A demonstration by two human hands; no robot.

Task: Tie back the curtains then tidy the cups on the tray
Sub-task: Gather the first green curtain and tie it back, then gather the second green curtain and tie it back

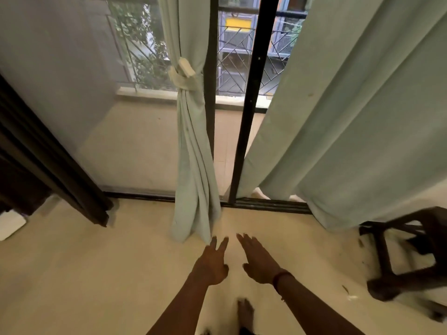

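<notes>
The left pale green curtain (193,151) hangs gathered into a narrow bundle, bound by a cream tie-back (183,76) at mid height. The right pale green curtain (350,117) hangs loose and spread wide over the right side of the glass door. My left hand (212,261) and my right hand (260,259) are held out low over the floor, fingers straight, holding nothing, just below the hem of the tied curtain. No tray or cups are in view.
A black door frame post (251,100) stands between the curtains, with a balcony and railing behind the glass. A dark wooden stool (406,252) stands at the right. Dark wooden furniture (36,165) lines the left. My bare foot (244,313) is on the cream floor.
</notes>
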